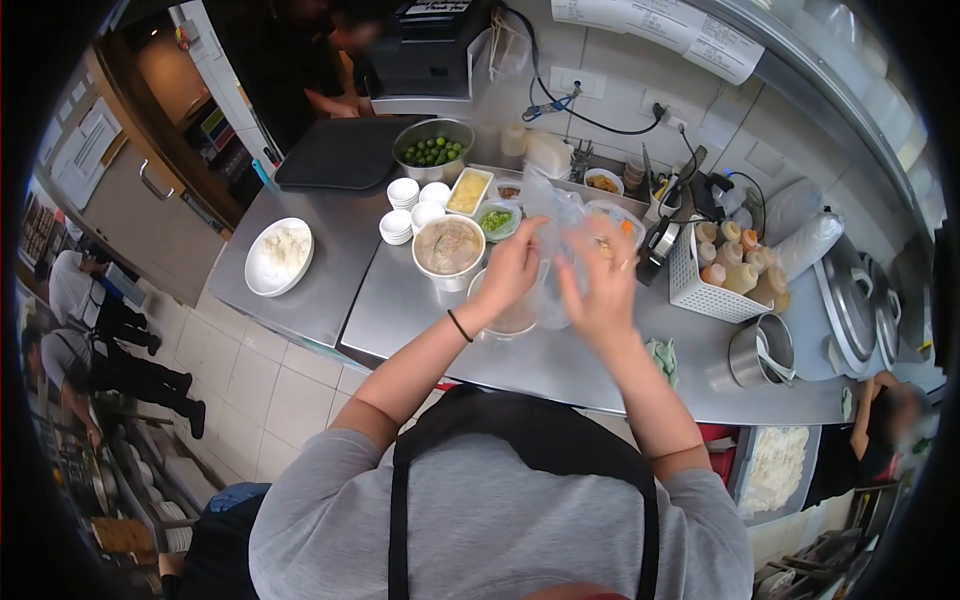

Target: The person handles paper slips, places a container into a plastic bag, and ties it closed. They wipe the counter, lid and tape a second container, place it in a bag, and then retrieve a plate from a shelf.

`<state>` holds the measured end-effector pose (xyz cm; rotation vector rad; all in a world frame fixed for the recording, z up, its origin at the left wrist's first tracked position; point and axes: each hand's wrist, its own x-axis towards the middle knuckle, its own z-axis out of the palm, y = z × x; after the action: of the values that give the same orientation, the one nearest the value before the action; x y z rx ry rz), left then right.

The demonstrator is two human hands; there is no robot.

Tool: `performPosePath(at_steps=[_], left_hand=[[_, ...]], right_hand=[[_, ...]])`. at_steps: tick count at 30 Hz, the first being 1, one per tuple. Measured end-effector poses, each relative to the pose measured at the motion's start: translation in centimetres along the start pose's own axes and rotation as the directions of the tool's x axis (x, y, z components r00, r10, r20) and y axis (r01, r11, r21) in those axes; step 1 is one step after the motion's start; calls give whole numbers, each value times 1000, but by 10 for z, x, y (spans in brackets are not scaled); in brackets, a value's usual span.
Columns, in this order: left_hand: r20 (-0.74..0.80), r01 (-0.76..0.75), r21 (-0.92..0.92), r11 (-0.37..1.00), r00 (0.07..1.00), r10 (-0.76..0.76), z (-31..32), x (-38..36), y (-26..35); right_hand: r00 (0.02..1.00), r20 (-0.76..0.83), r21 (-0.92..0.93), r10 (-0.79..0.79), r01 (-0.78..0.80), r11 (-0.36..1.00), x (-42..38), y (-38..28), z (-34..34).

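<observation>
Pinching one bag (548,300), seemingly: left hand (512,266); right hand (603,292) wide; two tubs (449,250) near.

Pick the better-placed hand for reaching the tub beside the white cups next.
Left, probably: the left hand is close to that tub; the right hand is farther off, across the clear plastic. Whether either is free is unclear.

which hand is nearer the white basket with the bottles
Your right: the right hand is to the left of the white basket, and the left hand is farther left, beyond the right.
</observation>
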<state>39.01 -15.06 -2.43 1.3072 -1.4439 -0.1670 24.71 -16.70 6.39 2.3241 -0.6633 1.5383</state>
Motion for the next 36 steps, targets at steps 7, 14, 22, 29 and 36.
performPosePath(at_steps=[7, 14, 22, 29, 36], left_hand=[[181, 472, -556, 684, 872, -454, -17, 1, -12], [322, 387, -286, 877, 900, -292, -15, -20, -23], [75, 140, 457, 878, 978, -195, -74, 1, -45], [110, 565, -583, 583, 767, -632, -159, 51, -53], [418, 574, -629, 524, 818, -395, -146, 38, -19]], right_hand=[[786, 615, 189, -63, -70, 980, -70, 27, 46], [631, 647, 398, -428, 199, 896, -105, 13, 88], [721, 641, 217, -261, 156, 964, -54, 57, 94], [642, 601, 386, -477, 290, 876, -25, 1, 49], [747, 665, 61, 4, -59, 996, 10, 74, 77]])
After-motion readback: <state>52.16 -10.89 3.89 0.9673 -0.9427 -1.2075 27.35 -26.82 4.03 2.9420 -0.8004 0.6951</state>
